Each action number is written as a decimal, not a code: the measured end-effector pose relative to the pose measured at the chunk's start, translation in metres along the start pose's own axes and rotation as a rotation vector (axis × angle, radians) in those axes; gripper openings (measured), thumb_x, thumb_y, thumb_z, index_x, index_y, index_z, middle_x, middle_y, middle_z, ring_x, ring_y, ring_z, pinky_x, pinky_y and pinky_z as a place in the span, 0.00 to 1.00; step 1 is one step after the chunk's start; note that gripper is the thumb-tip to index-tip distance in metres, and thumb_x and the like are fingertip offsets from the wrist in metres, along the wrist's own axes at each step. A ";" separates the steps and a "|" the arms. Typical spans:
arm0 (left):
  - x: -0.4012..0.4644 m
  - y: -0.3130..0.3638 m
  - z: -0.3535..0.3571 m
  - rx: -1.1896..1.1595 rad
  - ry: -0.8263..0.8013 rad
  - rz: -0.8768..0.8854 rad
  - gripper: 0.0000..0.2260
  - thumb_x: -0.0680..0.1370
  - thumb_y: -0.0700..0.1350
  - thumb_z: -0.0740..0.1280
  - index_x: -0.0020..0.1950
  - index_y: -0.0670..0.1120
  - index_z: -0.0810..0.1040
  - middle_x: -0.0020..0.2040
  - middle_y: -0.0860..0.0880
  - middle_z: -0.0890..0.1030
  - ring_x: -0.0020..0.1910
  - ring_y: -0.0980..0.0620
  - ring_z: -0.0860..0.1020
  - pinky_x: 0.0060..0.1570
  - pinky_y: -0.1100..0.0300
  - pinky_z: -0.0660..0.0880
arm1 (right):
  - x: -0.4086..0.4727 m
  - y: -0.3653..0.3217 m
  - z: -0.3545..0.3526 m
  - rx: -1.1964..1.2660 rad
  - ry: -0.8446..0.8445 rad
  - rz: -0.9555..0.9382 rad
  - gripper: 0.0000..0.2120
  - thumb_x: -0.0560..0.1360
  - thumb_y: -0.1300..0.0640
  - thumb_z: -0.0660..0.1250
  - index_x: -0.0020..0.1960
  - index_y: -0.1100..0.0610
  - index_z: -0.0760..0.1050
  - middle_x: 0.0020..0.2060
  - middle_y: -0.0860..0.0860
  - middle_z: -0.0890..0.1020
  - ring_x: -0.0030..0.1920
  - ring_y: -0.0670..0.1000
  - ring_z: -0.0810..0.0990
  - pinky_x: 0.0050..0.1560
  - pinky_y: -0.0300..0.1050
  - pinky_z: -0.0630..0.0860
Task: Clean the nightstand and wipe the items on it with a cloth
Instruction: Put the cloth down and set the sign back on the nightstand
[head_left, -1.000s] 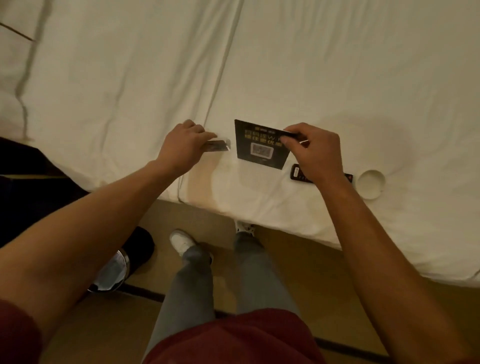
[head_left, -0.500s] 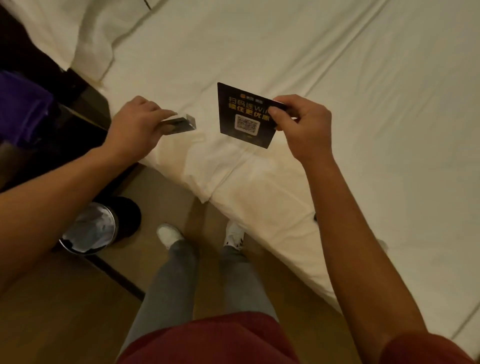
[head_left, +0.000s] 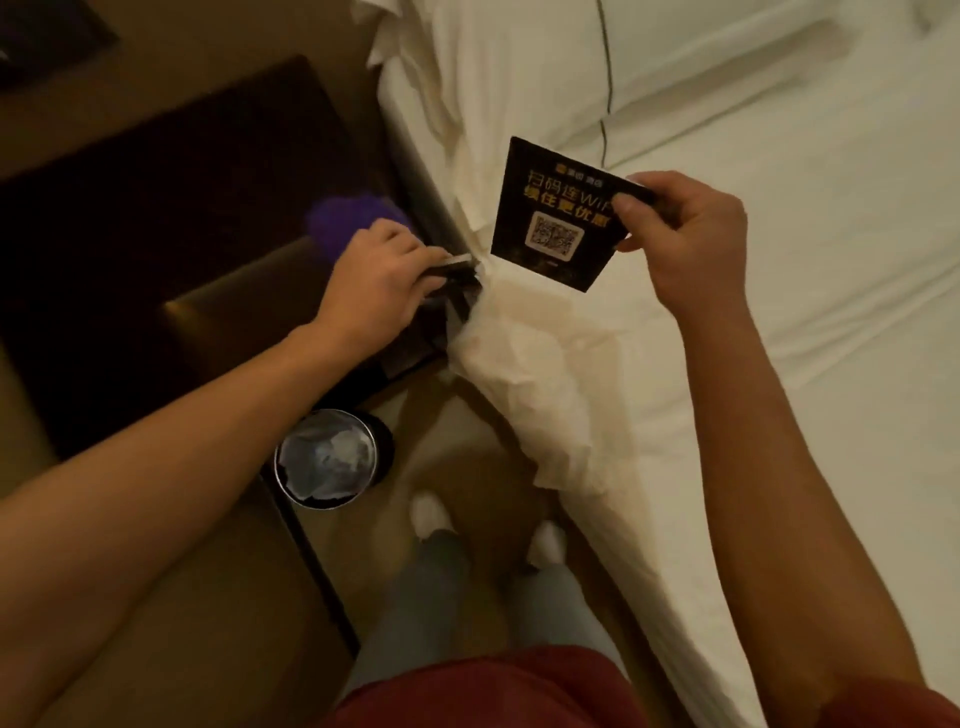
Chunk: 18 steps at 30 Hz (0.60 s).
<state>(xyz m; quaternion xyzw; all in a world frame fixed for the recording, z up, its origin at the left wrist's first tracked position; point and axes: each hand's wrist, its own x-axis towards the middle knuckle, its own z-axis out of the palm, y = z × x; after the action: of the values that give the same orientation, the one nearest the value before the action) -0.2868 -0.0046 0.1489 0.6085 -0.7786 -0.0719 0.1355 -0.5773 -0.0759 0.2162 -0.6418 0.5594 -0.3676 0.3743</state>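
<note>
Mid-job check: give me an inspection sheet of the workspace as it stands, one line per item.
Surface: dark nightstand beside the bed; top glossy.
Job's things: purple cloth lies on the nightstand behind the left hand; black QR card is held up over the bed edge.
Clutter: small dark stand piece is in the left hand's grip.
Grippers: left hand holds the stand piece; right hand pinches the card's edge.
Cables: nothing seen.
Surroundings: white bed on the right, lined waste bin on the floor below the nightstand.
</note>
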 end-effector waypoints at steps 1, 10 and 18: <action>-0.003 -0.016 -0.011 0.024 0.019 -0.002 0.14 0.80 0.48 0.67 0.64 0.46 0.80 0.52 0.46 0.82 0.55 0.43 0.75 0.51 0.49 0.70 | 0.008 -0.012 0.017 0.018 -0.016 -0.017 0.06 0.78 0.59 0.70 0.55 0.54 0.83 0.44 0.50 0.86 0.45 0.50 0.87 0.42 0.42 0.83; -0.040 -0.172 -0.081 0.221 0.079 -0.246 0.14 0.80 0.46 0.67 0.65 0.45 0.79 0.53 0.43 0.82 0.56 0.41 0.75 0.52 0.45 0.72 | 0.080 -0.091 0.161 0.048 -0.236 -0.226 0.07 0.79 0.59 0.69 0.57 0.55 0.82 0.46 0.52 0.86 0.46 0.52 0.86 0.41 0.45 0.84; -0.066 -0.289 -0.111 0.302 -0.039 -0.535 0.17 0.81 0.48 0.66 0.69 0.47 0.78 0.59 0.41 0.82 0.62 0.39 0.73 0.58 0.45 0.71 | 0.150 -0.138 0.303 0.090 -0.481 -0.346 0.08 0.79 0.59 0.70 0.56 0.49 0.81 0.45 0.41 0.84 0.45 0.43 0.85 0.42 0.40 0.83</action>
<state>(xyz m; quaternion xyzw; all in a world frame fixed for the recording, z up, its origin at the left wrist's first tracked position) 0.0294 -0.0071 0.1659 0.8036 -0.5952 -0.0001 0.0051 -0.2302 -0.1910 0.2110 -0.7792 0.3199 -0.2876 0.4560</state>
